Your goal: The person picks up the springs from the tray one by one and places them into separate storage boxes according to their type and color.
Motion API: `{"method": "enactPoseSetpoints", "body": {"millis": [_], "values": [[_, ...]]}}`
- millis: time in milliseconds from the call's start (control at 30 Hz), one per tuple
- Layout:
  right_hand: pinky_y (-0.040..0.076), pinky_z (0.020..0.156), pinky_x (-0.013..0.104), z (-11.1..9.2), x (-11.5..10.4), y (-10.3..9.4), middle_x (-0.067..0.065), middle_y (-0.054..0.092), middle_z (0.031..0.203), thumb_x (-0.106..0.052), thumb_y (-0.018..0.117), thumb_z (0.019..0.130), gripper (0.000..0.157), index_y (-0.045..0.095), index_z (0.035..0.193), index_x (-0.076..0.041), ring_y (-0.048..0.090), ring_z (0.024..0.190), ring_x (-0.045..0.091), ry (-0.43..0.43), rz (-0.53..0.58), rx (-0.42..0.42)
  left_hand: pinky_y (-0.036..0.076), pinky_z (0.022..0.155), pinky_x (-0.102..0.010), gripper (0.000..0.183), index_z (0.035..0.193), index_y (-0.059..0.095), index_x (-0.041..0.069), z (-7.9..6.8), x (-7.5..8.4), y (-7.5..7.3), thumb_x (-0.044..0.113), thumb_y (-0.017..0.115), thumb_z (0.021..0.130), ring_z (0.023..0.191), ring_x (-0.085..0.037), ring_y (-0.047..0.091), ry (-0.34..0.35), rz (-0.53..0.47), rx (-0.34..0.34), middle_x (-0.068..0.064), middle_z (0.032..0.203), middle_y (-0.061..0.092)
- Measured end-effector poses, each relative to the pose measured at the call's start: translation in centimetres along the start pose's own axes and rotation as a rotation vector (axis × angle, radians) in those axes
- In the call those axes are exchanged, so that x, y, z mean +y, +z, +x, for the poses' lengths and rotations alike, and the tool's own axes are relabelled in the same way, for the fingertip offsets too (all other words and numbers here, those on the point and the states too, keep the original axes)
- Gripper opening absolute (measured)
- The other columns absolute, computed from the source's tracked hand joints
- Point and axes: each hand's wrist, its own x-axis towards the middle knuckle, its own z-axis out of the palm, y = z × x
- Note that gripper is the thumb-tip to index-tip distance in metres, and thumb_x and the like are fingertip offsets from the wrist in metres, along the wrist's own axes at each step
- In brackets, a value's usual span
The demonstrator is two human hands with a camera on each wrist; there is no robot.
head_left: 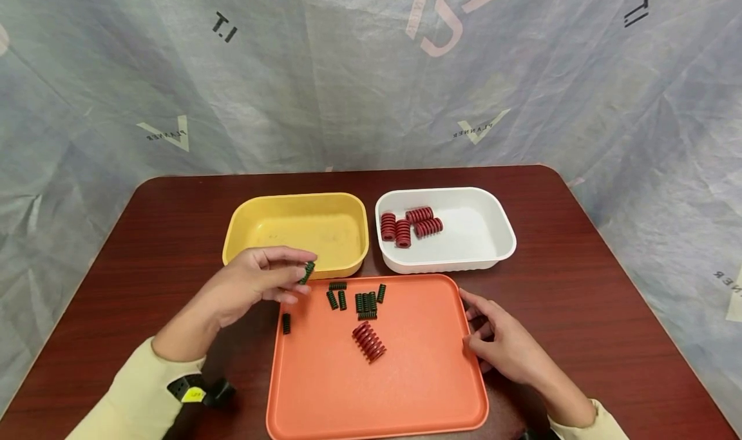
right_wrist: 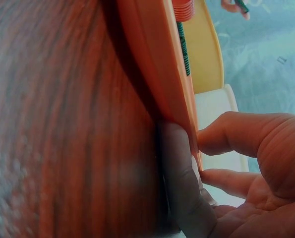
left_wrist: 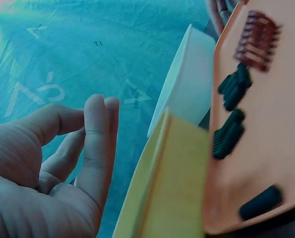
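Note:
My left hand (head_left: 252, 282) pinches a small dark green spring (head_left: 307, 272) between thumb and fingertips, over the near edge of the yellow bin (head_left: 295, 234). In the left wrist view the fingers (left_wrist: 95, 144) hide that spring. At the right side of the orange tray (head_left: 423, 388), my right hand (head_left: 504, 340) grips the rim, with fingers on both sides of it in the right wrist view. Several green springs (head_left: 366, 302) lie in the tray's upper left part, and one more green spring (head_left: 286, 323) lies by its left edge. A larger red spring (head_left: 368, 342) rests near the middle.
A white bin (head_left: 475, 227) stands beyond the tray, right of the yellow bin, with several red springs (head_left: 402, 232) at its left end. All this stands on a dark red wooden table (head_left: 585, 311). A printed grey sheet (head_left: 371, 105) hangs behind the table.

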Motion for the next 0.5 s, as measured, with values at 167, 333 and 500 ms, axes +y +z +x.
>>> {"method": "enactPoseSetpoints", "body": {"millis": [167,333,500], "values": [[0.06,0.045,0.039,0.0,0.0,0.0,0.022,0.052,0.119,0.011,0.067,0.089,0.079,0.033,0.159,-0.001,0.061,0.079,0.021,-0.003,0.005,-0.002,0.064,0.08,-0.035,0.041,0.14,0.059,-0.005,1.3,1.3,-1.3,0.007,0.066,0.101,0.094,-0.021,0.074,-0.026,0.023,0.015,-0.012,0.11,0.068],[0.06,0.045,0.039,-0.1,0.0,0.0,0.022,0.052,0.118,0.011,0.067,0.089,0.078,0.034,0.159,-0.001,0.061,0.079,0.021,-0.007,0.007,-0.001,0.062,0.086,-0.037,0.046,0.144,0.055,-0.006,2.7,2.2,-2.6,0.007,0.066,0.101,0.096,-0.022,0.074,-0.062,0.013,0.022,-0.01,0.117,0.068],[0.059,0.045,0.039,0.0,-0.1,0.0,0.022,0.051,0.117,0.012,0.066,0.088,0.078,0.034,0.159,-0.001,0.061,0.078,0.02,-0.008,-0.001,0.001,0.06,0.09,-0.04,0.047,0.147,0.049,-0.01,4.2,2.6,-3.7,0.002,0.061,0.103,0.095,-0.021,0.075,-0.064,0.006,0.016,-0.007,0.126,0.065]]}}
